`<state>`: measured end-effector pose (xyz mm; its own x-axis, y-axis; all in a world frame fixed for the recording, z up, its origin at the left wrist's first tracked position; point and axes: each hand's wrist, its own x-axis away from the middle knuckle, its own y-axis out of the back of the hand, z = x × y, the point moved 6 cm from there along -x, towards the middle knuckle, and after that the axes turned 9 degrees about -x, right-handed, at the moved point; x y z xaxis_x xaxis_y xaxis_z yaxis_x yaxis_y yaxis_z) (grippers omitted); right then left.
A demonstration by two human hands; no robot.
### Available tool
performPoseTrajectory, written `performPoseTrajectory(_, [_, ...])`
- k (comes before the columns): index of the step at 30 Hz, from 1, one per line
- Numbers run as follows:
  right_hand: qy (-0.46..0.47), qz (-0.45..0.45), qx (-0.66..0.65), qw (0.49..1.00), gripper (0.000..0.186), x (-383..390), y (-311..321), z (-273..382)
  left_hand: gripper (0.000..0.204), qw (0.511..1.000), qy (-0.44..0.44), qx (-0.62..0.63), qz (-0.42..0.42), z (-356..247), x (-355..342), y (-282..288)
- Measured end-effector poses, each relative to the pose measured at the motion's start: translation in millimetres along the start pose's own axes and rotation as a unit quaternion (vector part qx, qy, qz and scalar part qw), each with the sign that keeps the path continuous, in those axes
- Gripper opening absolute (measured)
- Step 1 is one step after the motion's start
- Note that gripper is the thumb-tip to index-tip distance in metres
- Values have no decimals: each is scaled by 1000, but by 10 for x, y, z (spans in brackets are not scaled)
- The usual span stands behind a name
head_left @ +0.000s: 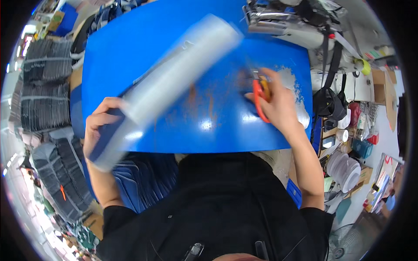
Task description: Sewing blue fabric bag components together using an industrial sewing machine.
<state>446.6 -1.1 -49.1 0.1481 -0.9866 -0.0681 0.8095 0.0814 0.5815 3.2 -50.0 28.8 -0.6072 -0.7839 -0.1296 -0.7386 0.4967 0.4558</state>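
My left hand [102, 122] is closed on the lower end of a long pale grey fabric strip [178, 71] with a dark navy side. The strip slants up to the right above the blue tabletop [156, 32] and is smeared by motion. A thin loose thread seems to stick up from its upper edge. On the right, my right hand [278, 102] is wrapped round scissors [260, 98] with orange-red handles. A yellow part shows beside them. Their blades point away from me, blurred and apart from the strip.
A machine [278, 19] with straps stands at the far right corner. Bundled dark panels [45, 104] are piled on the left. Navy panels [143, 178] sit below the table's near edge. White rolls [344, 172] and a fan [348, 243] are on the right. Rust-coloured wear marks the tabletop.
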Motion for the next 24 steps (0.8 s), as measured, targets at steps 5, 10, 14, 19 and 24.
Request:
performPoseTrajectory(5, [-68, -23, 142, 987, 63, 316, 428, -216, 79, 959, 90, -202, 176, -244, -527, -326])
performPoseTrajectory(10, [144, -114, 181, 966, 34, 178, 329, 174, 36, 848, 28, -498, -181, 45, -1362, -608])
performPoseTrajectory(14, [-76, -18, -76, 994, 23, 188, -184, 154, 36, 852, 11, -505, -136, 731, -1930, -761])
performPoseTrajectory(19, [-206, 56, -374, 902, 30, 384, -454, -115, 20, 935, 66, -311, -158, 925, -2017, -780])
performPoseTrajectory(24, [-269, 31, -609, 745, 30, 711, -635, -117, 12, 991, 113, 34, -62, 1111, -1983, -766])
